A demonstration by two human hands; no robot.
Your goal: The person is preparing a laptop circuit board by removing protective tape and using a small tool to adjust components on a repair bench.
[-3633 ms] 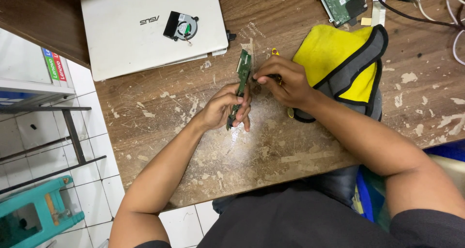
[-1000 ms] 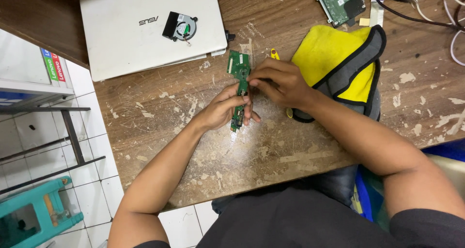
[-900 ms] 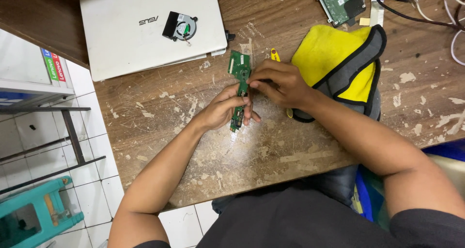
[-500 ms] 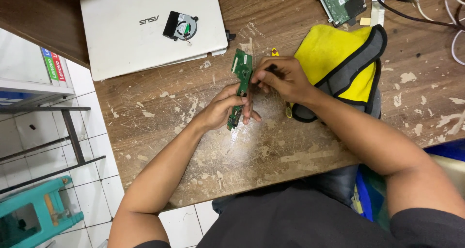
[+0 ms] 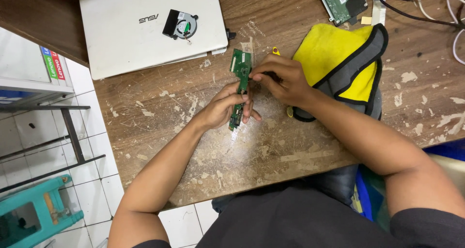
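Note:
A long narrow green circuit board (image 5: 239, 78) stands on edge over the worn wooden table (image 5: 290, 141). My left hand (image 5: 225, 107) grips its lower half from the left. My right hand (image 5: 281, 78) is closed around a small tool with a yellow tip (image 5: 275, 50) and presses at the board's upper middle. The tool's working end is hidden by my fingers.
A closed white laptop (image 5: 145, 30) lies at the back left with a small black cooling fan (image 5: 180, 25) on it. A yellow and grey cloth (image 5: 344, 64) lies right of my hands. A bare hard drive (image 5: 343, 1) and cables (image 5: 426, 10) sit at the back right. A teal stool (image 5: 34, 214) stands on the tiled floor.
The board has tilted and shifted slightly between my hands, and my right hand has moved a little along its upper part. Everything else is unmoved.

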